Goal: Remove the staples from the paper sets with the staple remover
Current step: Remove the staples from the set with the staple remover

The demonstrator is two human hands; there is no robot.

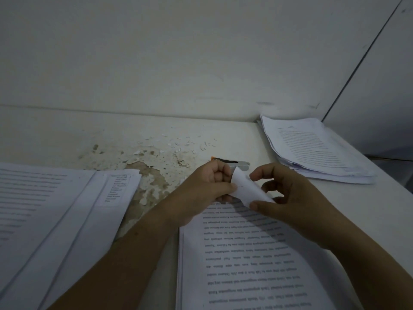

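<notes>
A printed paper set [252,260] lies in front of me with its text upside down. Its far corner [245,189] is folded up off the table. My left hand [207,186] pinches that corner from the left with thumb and fingers. My right hand [288,198] holds the same corner from the right, thumb under its lower edge and fingers curled above it. A metal tool with an orange end [230,163], which may be the staple remover, lies on the table just beyond my hands, partly hidden by them. No staple is visible.
A spread of printed sheets [51,215] covers the table's left side. Another paper stack [312,151] sits at the far right near the wall corner. Paper scraps and bent staples [190,145] litter the stained, peeling tabletop [145,166] behind the tool.
</notes>
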